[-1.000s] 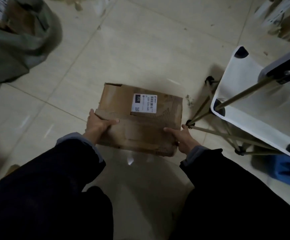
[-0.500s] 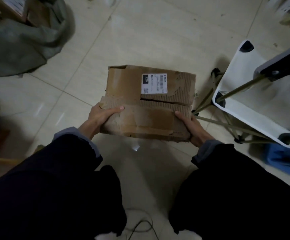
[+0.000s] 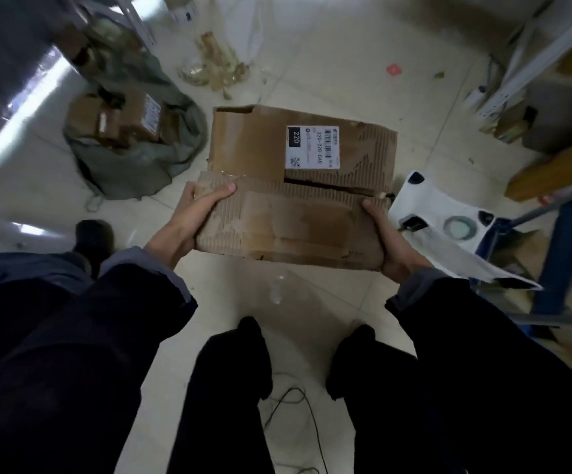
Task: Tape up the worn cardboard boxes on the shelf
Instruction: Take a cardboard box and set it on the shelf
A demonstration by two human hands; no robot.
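Note:
A worn brown cardboard box (image 3: 277, 206) with a white shipping label (image 3: 313, 146) is held up in front of me above the tiled floor. Its top skin is peeled to the ribs and a dark gap runs along its flap seam. My left hand (image 3: 192, 213) grips its near left edge, thumb on top. My right hand (image 3: 392, 244) grips the near right corner, fingers underneath. A roll of tape (image 3: 459, 227) lies on the white folding stool (image 3: 441, 213) just right of the box.
A grey-green sack (image 3: 134, 155) holding cardboard boxes sits on the floor at the left. Scraps of tape and paper (image 3: 216, 70) litter the floor beyond. A blue metal shelf frame (image 3: 558, 248) and stacked cardboard stand at right. A thin cable (image 3: 298, 401) lies by my feet.
Both hands have lifted the box off the floor and brought it higher and closer. My view has risen and tilted forward, bringing the sack, the shelf and the tape roll into sight.

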